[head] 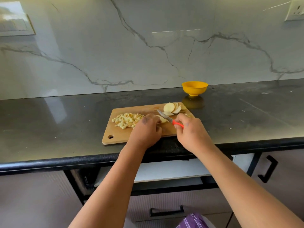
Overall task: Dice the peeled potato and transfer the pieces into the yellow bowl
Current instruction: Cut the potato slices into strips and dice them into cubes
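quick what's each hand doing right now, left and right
Left hand: closed, pressing down on potato slices on the cutting board.
Right hand: closed around the red-handled knife.

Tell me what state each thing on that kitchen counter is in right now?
Diced potato: heaped on the board's left.
Potato slices: fanned out, uncut, at the board's far right.
Knife: held in right hand.
Left hand: pressing a slice.
Yellow bowl: upright; contents not visible.
Cutting board: flat on counter.
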Demonstrator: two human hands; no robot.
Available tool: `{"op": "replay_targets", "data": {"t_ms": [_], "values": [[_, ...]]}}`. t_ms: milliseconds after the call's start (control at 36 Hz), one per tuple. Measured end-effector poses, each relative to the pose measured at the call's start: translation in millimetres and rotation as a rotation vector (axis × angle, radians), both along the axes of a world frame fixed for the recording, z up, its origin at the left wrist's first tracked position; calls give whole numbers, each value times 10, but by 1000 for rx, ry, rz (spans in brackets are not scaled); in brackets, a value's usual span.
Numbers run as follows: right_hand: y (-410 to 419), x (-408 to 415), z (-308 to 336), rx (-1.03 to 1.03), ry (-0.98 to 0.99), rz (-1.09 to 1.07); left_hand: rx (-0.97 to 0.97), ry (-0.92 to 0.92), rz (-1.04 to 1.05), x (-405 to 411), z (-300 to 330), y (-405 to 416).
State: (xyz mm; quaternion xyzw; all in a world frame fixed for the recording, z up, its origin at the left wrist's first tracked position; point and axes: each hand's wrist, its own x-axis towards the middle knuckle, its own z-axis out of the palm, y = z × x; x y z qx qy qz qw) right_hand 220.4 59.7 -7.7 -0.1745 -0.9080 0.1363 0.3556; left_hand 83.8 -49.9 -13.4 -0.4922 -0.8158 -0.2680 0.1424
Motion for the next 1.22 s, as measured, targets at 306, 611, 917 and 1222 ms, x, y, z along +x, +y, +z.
{"op": "replay_targets", "data": {"t_ms": [306, 611, 917, 1222], "values": [[2, 0, 16, 67, -21, -13, -10, 7, 27, -23, 5, 2], [25, -65, 17, 40, -46, -19, -4, 34, 7, -53, -13, 25], [192, -121, 87, -147, -94, 39, -8, 33, 8, -51, -5, 35], [162, -101, 192, -105, -215, 44, -46, 7, 49, -18, 37, 38]]}}
